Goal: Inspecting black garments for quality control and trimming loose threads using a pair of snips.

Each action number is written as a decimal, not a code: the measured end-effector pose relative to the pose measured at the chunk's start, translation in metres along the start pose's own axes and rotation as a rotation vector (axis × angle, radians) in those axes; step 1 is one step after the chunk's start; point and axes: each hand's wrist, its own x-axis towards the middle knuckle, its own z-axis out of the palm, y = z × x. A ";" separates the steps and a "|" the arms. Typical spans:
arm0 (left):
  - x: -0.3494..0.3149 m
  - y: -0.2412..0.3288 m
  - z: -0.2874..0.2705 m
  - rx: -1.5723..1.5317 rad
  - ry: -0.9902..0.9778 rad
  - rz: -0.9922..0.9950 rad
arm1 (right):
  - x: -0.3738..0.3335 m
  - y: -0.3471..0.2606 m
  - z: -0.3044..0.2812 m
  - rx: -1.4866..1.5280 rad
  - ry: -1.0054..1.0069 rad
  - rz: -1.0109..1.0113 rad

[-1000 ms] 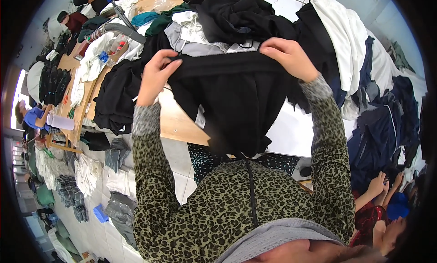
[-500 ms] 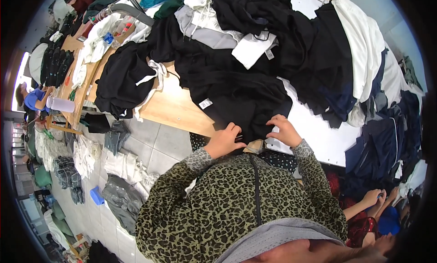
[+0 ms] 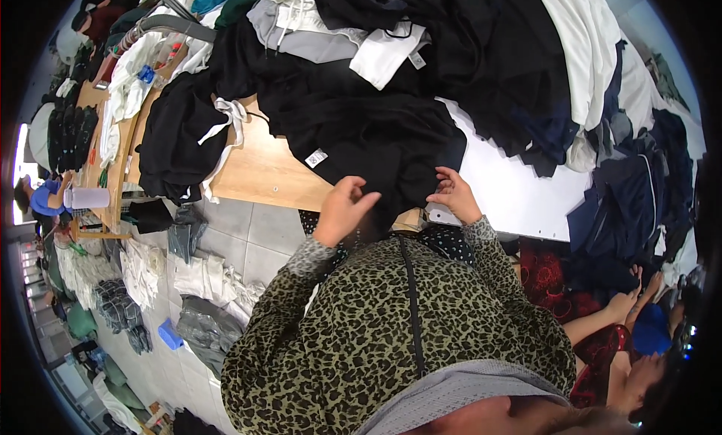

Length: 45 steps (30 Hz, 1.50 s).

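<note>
- Black garment [image 3: 383, 138]: lies crumpled on the counter [image 3: 259, 171], toward the middle of the near edge; its narrower end reaches that edge between the two hands.
- White label [image 3: 316, 158]: visible on the left side of the garment, near the bare wood.
- Left hand [image 3: 342, 213]: at the near edge, left of the garment's end. Grip wide, thumb parted from curved fingers; contact with the cloth cannot be confirmed.
- Right hand [image 3: 460, 200]: at the near edge, right of the same end. Grip wide, thumb below the parted fingers; fingertips at the cloth's margin, contact unclear.
- Black bundle [image 3: 177, 138] with white tie [image 3: 229, 119]: by the near edge, left of the garment.
- White cloth [image 3: 383, 55] and grey garment [image 3: 301, 40]: farther from the near edge, beyond the black garment.
- Navy garments [image 3: 613, 209]: heaped by the counter's near right corner.
- Co-worker's hands [image 3: 628, 299]: past that corner, well apart from the person's own.
</note>
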 end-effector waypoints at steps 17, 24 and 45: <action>0.035 -0.042 -0.034 -0.551 0.141 -0.329 | -0.017 -0.019 0.016 -0.437 0.126 -0.326; 0.021 -0.056 -0.039 -0.571 0.172 -0.390 | -0.045 -0.017 0.059 -0.473 -0.032 -0.339; -0.020 0.030 0.001 -0.153 -0.144 0.303 | -0.039 -0.059 0.076 0.658 -0.197 0.404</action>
